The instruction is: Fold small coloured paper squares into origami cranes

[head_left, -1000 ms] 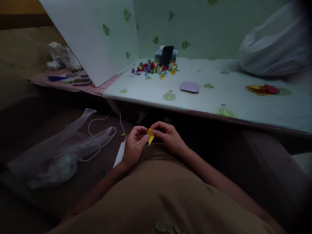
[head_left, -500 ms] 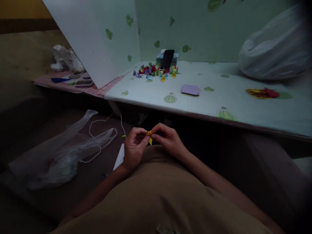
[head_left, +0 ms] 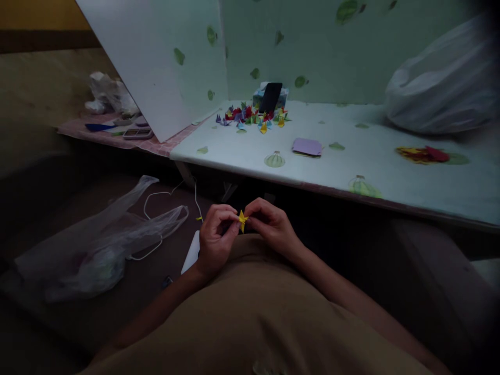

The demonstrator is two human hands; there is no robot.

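A small yellow folded paper piece (head_left: pixel 242 220) is pinched between both of my hands, held low over my lap below the table edge. My left hand (head_left: pixel 216 238) grips its left side with curled fingers. My right hand (head_left: pixel 270 225) pinches its right side with thumb and fingertips. Far back on the light green table (head_left: pixel 375 156) lies a cluster of several small coloured folded paper figures (head_left: pixel 250 115) in front of a dark phone (head_left: pixel 270 97) propped on a tissue box.
A purple paper stack (head_left: pixel 307 147) and a red-yellow paper pile (head_left: pixel 422 154) lie on the table. A white plastic bag (head_left: pixel 441 83) sits at the back right. A clear plastic bag (head_left: pixel 97 245), a white cable (head_left: pixel 156 219) and a white device (head_left: pixel 191 252) lie on the floor left.
The yellow paper has been folded smaller between my fingers, from a longer hanging point to a compact shape. My hands stay in the same place.
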